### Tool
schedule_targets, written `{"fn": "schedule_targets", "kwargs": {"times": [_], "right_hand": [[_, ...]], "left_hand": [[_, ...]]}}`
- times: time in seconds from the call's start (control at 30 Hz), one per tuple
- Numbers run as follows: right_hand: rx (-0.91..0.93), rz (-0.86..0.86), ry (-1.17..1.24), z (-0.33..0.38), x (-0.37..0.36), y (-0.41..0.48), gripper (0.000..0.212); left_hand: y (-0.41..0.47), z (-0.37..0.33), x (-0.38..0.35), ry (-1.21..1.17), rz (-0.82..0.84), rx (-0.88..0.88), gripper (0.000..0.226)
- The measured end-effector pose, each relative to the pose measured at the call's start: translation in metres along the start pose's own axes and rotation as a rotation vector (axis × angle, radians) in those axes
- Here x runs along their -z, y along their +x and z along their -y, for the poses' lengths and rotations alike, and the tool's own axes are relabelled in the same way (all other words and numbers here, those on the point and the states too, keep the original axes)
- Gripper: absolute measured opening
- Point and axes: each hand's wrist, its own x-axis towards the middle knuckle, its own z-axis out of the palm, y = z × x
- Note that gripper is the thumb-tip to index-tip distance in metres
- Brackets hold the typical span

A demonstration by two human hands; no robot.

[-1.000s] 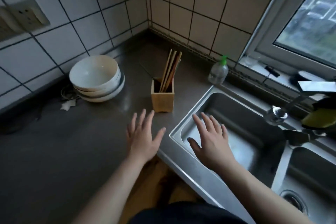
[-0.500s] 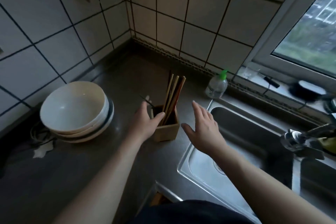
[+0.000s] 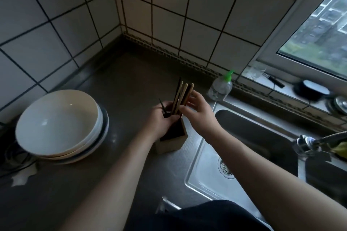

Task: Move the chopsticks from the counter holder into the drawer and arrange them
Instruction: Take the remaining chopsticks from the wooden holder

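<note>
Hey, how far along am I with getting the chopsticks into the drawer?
Nothing looks done: the chopsticks stand in the wooden holder on the counter. In hand: the left hand grips the holder's top, and the right hand reaches around the sticks; a firm grip isn't clear. Left: lifting them out, moving them to the drawer, not in view, and arranging them.

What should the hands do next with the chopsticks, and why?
Probably close the right hand around the chopsticks and lift them out. The left hand grips the wooden holder, and the right one lies open beside the bundle.
</note>
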Motion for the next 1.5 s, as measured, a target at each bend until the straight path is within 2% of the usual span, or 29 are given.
{"fn": "schedule_targets", "kwargs": {"times": [0.13, 0.33, 0.53, 0.7, 0.87, 1.0, 1.17, 1.5], "right_hand": [[-0.045, -0.034, 0.167, 0.002, -0.001, 0.007, 0.045], [-0.046, -0.061, 0.107, -0.001, -0.001, 0.014, 0.014], [-0.084, -0.075, 0.153, -0.011, -0.002, 0.009, 0.005], [-0.106, -0.023, 0.142, -0.025, -0.009, -0.004, 0.016], [-0.113, -0.037, 0.165, -0.027, -0.016, -0.012, 0.026], [-0.089, -0.073, 0.275, -0.024, -0.016, -0.017, 0.030], [-0.031, -0.125, 0.383, -0.006, -0.006, -0.022, 0.031], [0.128, -0.241, 0.599, 0.036, 0.030, -0.043, 0.028]], "left_hand": [[0.000, 0.001, -0.002, -0.051, -0.024, 0.037, 0.027], [-0.009, 0.003, -0.003, -0.097, -0.158, 0.070, 0.010], [-0.015, 0.003, -0.005, -0.139, -0.249, 0.058, 0.009], [-0.016, -0.002, -0.005, -0.130, -0.293, 0.010, 0.025], [-0.022, -0.008, -0.004, -0.062, -0.272, -0.059, 0.025], [-0.025, -0.013, -0.004, -0.062, -0.268, -0.126, 0.022], [-0.026, -0.027, -0.001, -0.197, -0.259, -0.188, 0.018], [-0.039, -0.068, 0.003, -0.186, -0.300, -0.303, 0.021]]}}
